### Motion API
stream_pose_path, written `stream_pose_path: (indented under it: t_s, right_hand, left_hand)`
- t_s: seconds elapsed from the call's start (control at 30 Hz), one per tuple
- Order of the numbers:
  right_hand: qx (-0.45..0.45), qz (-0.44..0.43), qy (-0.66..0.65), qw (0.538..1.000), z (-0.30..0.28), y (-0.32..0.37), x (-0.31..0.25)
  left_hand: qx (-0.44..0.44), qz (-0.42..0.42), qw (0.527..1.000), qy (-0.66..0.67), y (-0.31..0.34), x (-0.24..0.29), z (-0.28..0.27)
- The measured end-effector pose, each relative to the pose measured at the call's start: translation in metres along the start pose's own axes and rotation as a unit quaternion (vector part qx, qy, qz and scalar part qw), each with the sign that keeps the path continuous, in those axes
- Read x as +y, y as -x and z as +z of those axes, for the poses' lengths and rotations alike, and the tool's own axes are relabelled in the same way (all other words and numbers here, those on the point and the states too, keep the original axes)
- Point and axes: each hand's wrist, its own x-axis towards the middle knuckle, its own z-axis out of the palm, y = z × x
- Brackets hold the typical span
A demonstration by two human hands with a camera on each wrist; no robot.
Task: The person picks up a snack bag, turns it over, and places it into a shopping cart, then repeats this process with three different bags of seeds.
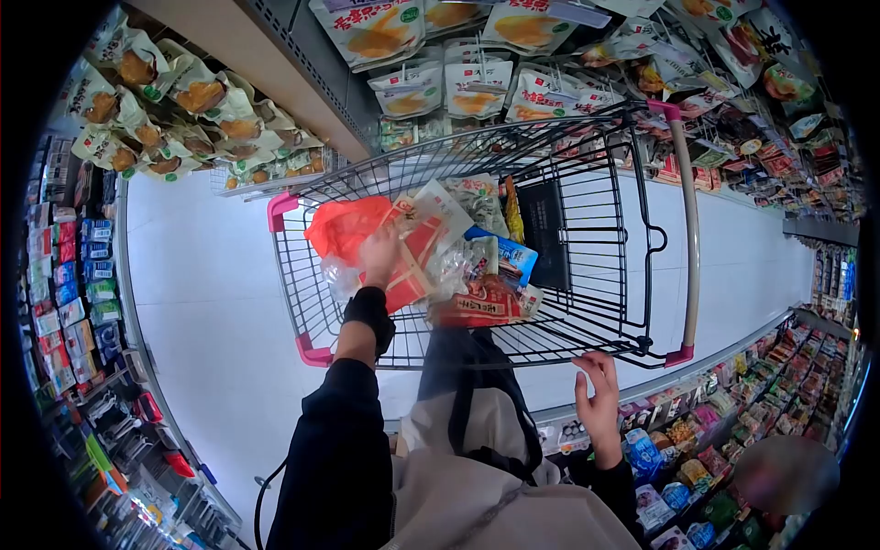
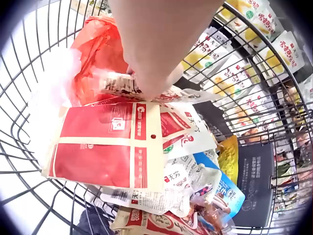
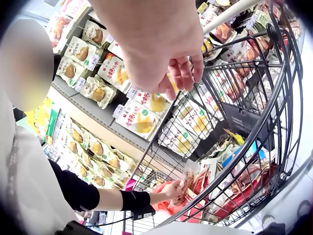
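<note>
My left hand [image 1: 379, 252] reaches down into a wire shopping cart [image 1: 568, 316] and grips a small snack packet [image 2: 120, 84] with see-through film; part of that packet is hidden behind the hand. A red plastic bag [image 1: 344, 225] bunches up beside the hand. Under it lies a flat red and cream food packet [image 2: 93, 147]. Blue [image 1: 515, 261], white and yellow food packets fill the rest of the pile. My right hand [image 1: 600, 412] hangs beside the cart's near rim, its fingers loosely bent and holding nothing.
Shelves hold white food pouches [image 1: 477, 87] behind the cart and brown-pictured pouches [image 1: 197, 96] at far left. A tan handle bar [image 1: 689, 238] closes the cart's right end. Packed goods [image 1: 692, 458] line the lower right. A black panel [image 2: 254, 181] stands inside the cart.
</note>
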Motion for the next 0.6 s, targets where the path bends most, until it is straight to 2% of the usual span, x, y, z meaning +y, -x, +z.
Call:
stream_pose_path:
  t_s: [0.03, 0.07, 0.17, 0.27, 0.4, 0.5, 0.53, 0.6]
  right_hand:
    - [0.000, 0.005, -0.003, 1.000, 0.001, 0.000, 0.000]
    - [-0.002, 0.009, -0.006, 1.000, 0.001, 0.000, 0.001]
    - [0.001, 0.007, -0.013, 1.000, 0.002, -0.002, 0.003]
    - [0.002, 0.010, -0.007, 1.000, 0.000, 0.001, 0.008]
    - [0.030, -0.014, -0.017, 0.999, -0.009, 0.010, 0.018]
    - [0.060, -0.014, -0.016, 0.998, -0.022, 0.023, 0.028]
    - [0.076, -0.019, -0.009, 0.997, -0.026, 0.028, 0.034]
    - [0.112, -0.024, -0.003, 0.993, -0.036, 0.039, 0.048]
  left_hand:
    - [-0.011, 0.010, 1.000, -0.013, 0.002, 0.002, 0.002]
    - [-0.051, 0.017, 0.998, 0.022, 0.003, 0.006, 0.005]
    - [-0.091, 0.003, 0.989, 0.112, 0.008, 0.015, 0.004]
    - [-0.137, 0.021, 0.983, 0.119, 0.012, 0.018, -0.003]
    - [-0.185, -0.002, 0.975, 0.123, 0.004, 0.017, -0.012]
    - [-0.132, -0.011, 0.984, 0.119, 0.011, 0.029, -0.052]
    - [-0.023, -0.046, 0.984, 0.171, 0.013, 0.031, -0.049]
    - [0.064, -0.065, 0.975, 0.204, 0.017, 0.036, -0.063]
